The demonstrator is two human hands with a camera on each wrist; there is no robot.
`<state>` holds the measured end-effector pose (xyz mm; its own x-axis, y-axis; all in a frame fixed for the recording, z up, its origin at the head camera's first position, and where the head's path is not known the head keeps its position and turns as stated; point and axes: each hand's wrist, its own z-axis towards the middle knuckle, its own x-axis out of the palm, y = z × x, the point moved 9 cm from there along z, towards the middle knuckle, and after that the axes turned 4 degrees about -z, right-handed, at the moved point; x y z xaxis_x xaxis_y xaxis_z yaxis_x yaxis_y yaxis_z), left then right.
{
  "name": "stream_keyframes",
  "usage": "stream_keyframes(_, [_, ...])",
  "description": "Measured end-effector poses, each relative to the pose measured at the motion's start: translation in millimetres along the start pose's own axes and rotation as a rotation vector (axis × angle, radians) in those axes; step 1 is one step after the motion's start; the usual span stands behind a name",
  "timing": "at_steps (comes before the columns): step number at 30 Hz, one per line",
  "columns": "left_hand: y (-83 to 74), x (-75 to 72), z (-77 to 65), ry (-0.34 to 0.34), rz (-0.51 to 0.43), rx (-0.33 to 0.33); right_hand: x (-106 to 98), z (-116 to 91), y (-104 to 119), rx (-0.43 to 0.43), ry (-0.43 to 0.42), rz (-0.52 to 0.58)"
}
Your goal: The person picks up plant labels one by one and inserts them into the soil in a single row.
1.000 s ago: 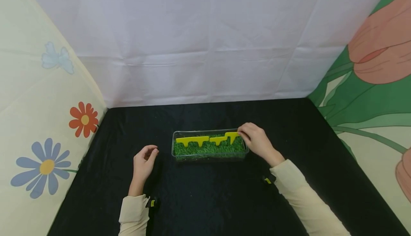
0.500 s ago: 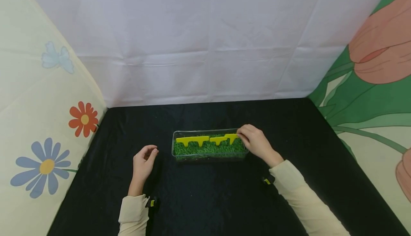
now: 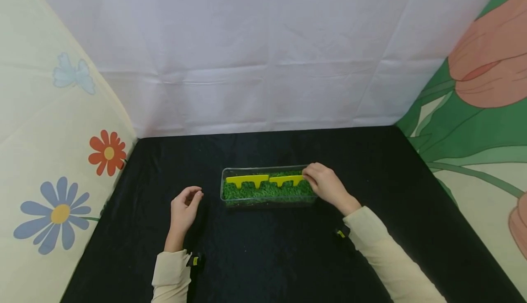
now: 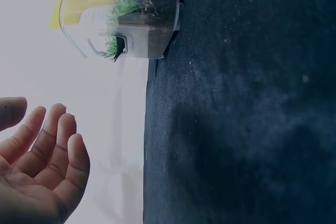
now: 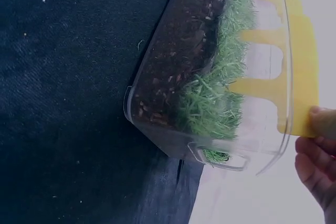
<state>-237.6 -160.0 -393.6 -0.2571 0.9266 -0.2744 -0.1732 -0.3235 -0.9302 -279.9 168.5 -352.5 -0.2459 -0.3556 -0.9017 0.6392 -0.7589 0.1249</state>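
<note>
My right hand (image 3: pixel 327 184) pinches the right end of a yellow T-shaped plant label (image 5: pixel 302 114) between thumb and finger. The label's stem stands in the green grass (image 5: pixel 210 108) at the right end of a clear plastic box (image 3: pixel 267 199). Several more yellow plant labels (image 3: pixel 247 179) stand in a row to its left, their tops roughly level with it. Through the box wall, dark soil (image 5: pixel 170 77) shows under the grass. My left hand (image 3: pixel 184 209) is left of the box, palm turned inward and fingers loosely curved, holding nothing.
Black cloth (image 3: pixel 255 252) covers the table under the box. A white sheet (image 3: pixel 263 65) hangs behind, with flower-printed panels at left (image 3: pixel 61 124) and right (image 3: pixel 486 156). Each wrist wears a small black camera.
The right hand has moved down and slightly left, lowering the rightmost plant label until its top is about level with its neighbours. My left hand has not moved.
</note>
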Motion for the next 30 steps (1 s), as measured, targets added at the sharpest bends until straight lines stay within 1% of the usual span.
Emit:
stream_keyframes(5, [-0.1,-0.6,-0.1,-0.007,0.000,0.001,-1.3,0.4,-1.3,0.005,-0.025,0.007])
stream_keyframes(13, [0.1,-0.5,0.0,-0.001,-0.008,-0.004,-0.3,1.0,-3.0,0.010,-0.031,-0.002])
stream_keyframes(22, [-1.9,0.1,0.5,0.000,-0.011,0.011,-1.8,-1.5,-3.0,0.032,-0.047,0.016])
stream_keyframes(25, [-2.4,-0.1,1.1,-0.001,-0.008,0.015,-4.6,-2.4,-2.5,0.024,-0.073,0.016])
stream_keyframes(28, [-3.6,0.6,1.0,0.006,-0.009,0.017,-10.8,-3.1,-1.3,0.016,-0.118,0.025])
stream_keyframes(30, [-5.7,1.1,0.8,0.011,-0.016,0.030,-15.5,-4.0,-0.9,0.015,-0.149,0.036])
